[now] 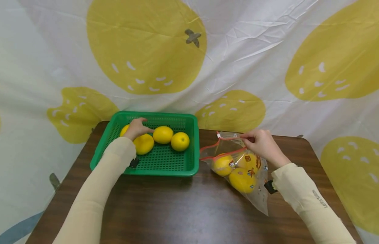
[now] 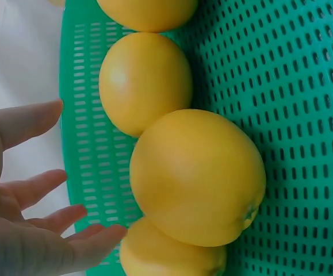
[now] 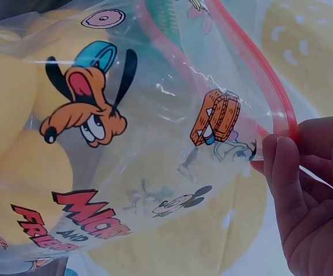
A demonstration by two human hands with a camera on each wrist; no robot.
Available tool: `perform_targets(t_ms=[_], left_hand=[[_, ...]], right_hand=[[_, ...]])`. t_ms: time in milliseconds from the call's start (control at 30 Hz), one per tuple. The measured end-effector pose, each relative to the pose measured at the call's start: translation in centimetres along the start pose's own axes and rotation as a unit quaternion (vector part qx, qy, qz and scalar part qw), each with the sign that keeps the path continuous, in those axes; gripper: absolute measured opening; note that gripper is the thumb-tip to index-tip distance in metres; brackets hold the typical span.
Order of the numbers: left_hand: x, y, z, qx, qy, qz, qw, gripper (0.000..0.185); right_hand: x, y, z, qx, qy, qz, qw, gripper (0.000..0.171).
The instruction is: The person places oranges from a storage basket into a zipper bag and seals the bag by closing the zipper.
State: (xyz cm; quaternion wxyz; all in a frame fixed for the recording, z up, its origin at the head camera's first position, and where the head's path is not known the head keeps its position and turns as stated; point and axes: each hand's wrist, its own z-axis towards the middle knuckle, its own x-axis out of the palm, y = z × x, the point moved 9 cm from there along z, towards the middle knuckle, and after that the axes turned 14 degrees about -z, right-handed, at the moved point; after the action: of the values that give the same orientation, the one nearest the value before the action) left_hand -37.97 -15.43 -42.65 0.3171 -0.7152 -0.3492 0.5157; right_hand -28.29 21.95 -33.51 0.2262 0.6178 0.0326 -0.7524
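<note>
Head view: left hand [image 1: 135, 128], fingers apart, rests on lemons [image 1: 163, 134] in the far-left green basket [image 1: 189, 166]; right hand [image 1: 262, 145] pinches the bag [image 1: 238, 169] rim at right; the film looks limp and slippery, likely best held by its red edge.

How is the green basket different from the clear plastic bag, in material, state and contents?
The green basket is rigid, perforated plastic and stands open on top; the plastic bag is soft, transparent, printed with cartoons, with a red zip strip. The basket shows four yellow fruits, the bag three. The left hand rests on fruit in the basket; the right hand pinches the bag's rim. Both sit on the brown table.
</note>
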Motion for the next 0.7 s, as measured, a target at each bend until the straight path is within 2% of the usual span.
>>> perform_targets(t_ms=[233, 567, 700], left_hand=[[0.6, 1.5, 0.0, -0.062, 0.031, -0.001, 0.9976, 0.069], [1.6, 2.5, 0.5, -0.101, 0.064, 0.021, 0.9926, 0.065], [2.1, 2.5, 0.6, -0.114, 0.083, 0.051, 0.9887, 0.064]], right_hand=[[0.1, -0.1, -0.1, 0.007, 0.012, 0.001, 1.000, 0.018], [0.1, -0.2, -0.3, 0.012, 0.023, 0.004, 1.000, 0.018], [0.0, -0.1, -0.3, 0.011, 0.024, 0.007, 1.000, 0.019]])
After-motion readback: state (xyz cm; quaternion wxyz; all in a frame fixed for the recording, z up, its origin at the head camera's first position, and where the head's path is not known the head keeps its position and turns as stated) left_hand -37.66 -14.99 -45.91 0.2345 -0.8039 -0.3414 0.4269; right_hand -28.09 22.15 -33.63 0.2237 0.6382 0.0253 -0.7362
